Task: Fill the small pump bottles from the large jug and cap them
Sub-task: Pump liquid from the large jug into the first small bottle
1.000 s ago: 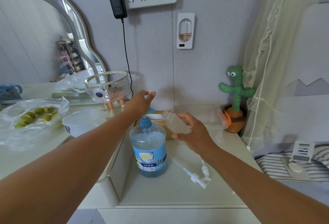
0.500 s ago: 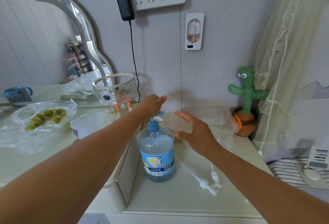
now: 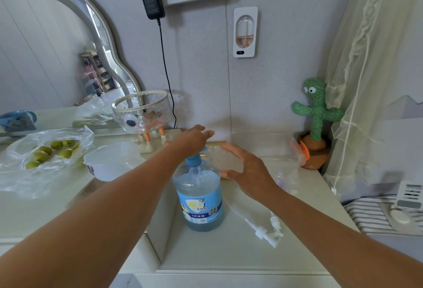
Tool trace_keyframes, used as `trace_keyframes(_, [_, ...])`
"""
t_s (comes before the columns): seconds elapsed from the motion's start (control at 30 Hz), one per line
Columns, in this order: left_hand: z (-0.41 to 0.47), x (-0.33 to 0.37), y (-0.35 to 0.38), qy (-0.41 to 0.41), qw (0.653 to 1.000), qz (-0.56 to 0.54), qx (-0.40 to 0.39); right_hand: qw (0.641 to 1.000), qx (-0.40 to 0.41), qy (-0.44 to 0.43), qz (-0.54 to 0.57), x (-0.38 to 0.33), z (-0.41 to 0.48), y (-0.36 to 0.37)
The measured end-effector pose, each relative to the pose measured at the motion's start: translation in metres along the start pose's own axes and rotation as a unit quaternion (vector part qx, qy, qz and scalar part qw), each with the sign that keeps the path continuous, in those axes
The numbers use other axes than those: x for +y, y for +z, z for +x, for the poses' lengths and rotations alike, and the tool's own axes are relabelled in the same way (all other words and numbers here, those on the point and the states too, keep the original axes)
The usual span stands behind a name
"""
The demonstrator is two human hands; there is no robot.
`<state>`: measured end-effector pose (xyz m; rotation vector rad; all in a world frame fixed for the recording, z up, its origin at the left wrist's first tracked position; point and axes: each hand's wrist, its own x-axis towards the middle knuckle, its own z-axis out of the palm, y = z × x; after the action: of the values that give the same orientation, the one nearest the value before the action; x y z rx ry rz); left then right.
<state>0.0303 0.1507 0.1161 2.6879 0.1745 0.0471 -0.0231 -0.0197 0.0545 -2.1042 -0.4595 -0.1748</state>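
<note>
White desk (image 3: 229, 258) stood against a grey wall, the large jug (image 3: 198, 198) near its middle, the left hand (image 3: 191, 141) pressed loosely over the blue pump, the right hand (image 3: 248, 173) gripping a small clear bottle (image 3: 225, 159) just beside it toward the back edge.

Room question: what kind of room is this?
Probably a bedroom. A wavy vanity mirror stands on the white dresser top, a cactus toy sits in the corner, and a gauzy net curtain hangs beside it.
</note>
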Motion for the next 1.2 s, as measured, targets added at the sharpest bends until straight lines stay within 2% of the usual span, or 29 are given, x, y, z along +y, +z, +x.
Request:
trace_keyframes(0.3, [-0.003,-0.003,0.004,0.016,1.0,-0.021,-0.002,0.999,-0.021,0.009,0.044,0.001,-0.007,0.006])
trace_keyframes(0.47, [-0.007,-0.001,-0.001,0.019,0.993,-0.092,0.065,0.995,-0.02,0.021,0.1,-0.006,-0.011,0.006])
trace_keyframes(0.7, [-0.021,0.006,-0.011,0.036,0.988,-0.101,0.11,0.989,-0.021,0.033,0.144,-0.007,-0.014,0.006])
trace_keyframes(0.83, [-0.032,0.012,-0.02,0.077,0.982,-0.133,0.114,0.981,-0.031,0.029,0.19,-0.011,-0.018,0.001])
trace_keyframes(1.03, [-0.051,0.019,-0.011,0.157,0.963,-0.171,0.14,0.945,-0.022,0.055,0.323,-0.01,-0.027,-0.019])
trace_keyframes(1.2, [-0.072,0.028,0.002,0.22,0.944,-0.162,0.187,0.949,0.026,0.056,0.308,-0.001,-0.041,-0.037])
